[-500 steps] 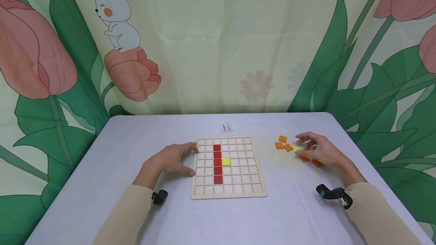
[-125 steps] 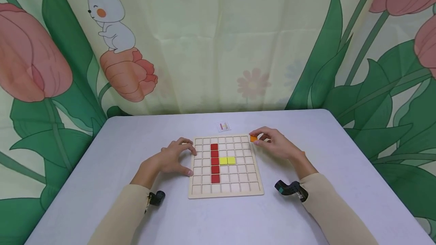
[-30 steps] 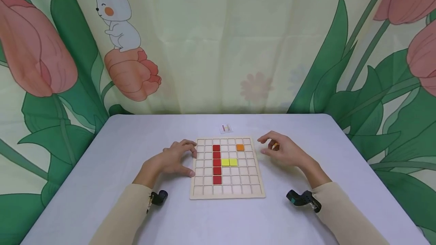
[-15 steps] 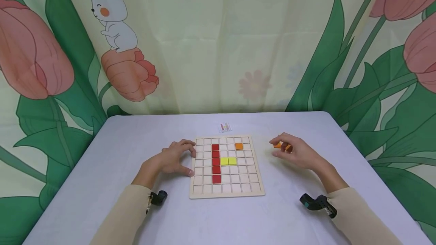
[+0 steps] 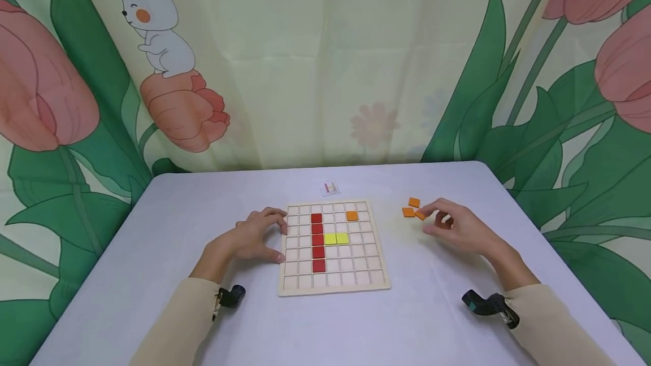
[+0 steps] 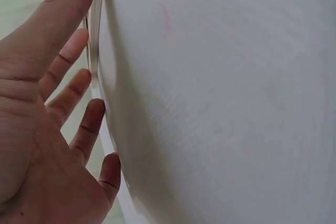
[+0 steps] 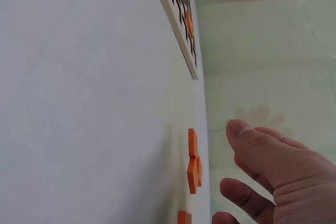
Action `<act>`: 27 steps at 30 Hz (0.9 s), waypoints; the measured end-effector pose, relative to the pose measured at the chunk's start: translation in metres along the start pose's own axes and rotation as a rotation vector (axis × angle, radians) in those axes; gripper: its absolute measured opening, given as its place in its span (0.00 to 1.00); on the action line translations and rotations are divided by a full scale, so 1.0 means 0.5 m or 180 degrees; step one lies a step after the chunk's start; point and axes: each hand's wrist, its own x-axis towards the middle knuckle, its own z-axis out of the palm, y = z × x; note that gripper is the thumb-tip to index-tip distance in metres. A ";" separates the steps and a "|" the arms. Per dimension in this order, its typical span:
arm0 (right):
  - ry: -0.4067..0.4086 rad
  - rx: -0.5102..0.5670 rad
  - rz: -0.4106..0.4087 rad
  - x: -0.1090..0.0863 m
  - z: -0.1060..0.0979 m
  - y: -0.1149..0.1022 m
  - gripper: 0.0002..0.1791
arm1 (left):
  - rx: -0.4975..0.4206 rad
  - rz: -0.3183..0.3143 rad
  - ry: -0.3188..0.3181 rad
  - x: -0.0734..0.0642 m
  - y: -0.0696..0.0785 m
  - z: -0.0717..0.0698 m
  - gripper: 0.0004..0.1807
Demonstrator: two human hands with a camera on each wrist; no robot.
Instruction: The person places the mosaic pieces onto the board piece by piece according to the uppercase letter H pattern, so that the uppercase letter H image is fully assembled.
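Observation:
A square wooden grid board (image 5: 356,279) lies on the white table. On it are a column of several red tiles (image 5: 317,240), two yellow tiles (image 5: 336,239) side by side to the column's right, and one orange tile (image 5: 352,216) toward the upper right. My left hand (image 5: 254,235) rests at the board's left edge, thumb and fingertips spread along it. To the right of the board, my right hand (image 5: 460,227) hovers by loose orange tiles (image 5: 408,212), fingertips right at the nearest. In the right wrist view, its thumb (image 7: 247,135) and fingers stand apart with nothing between them.
A small printed card (image 5: 330,188) showing a coloured grid lies behind the board. Each wrist wears a black camera (image 5: 231,296). A curtain (image 5: 305,72) with tulips and a rabbit hangs behind the table's far edge.
A second yellow tile has joined the first. The orange tile my right hand held 4.2 s ago now lies on the board; that hand has moved right to the loose tiles. The left hand stays.

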 end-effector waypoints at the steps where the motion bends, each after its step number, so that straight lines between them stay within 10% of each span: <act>1: 0.0010 -0.0027 0.0013 -0.001 -0.003 0.002 0.19 | -0.0014 0.0007 0.0005 0.000 -0.002 -0.001 0.29; 27: 0.0074 -0.0337 0.0167 -0.048 -0.038 0.058 0.21 | -0.0034 -0.0029 0.0008 -0.002 0.000 -0.001 0.28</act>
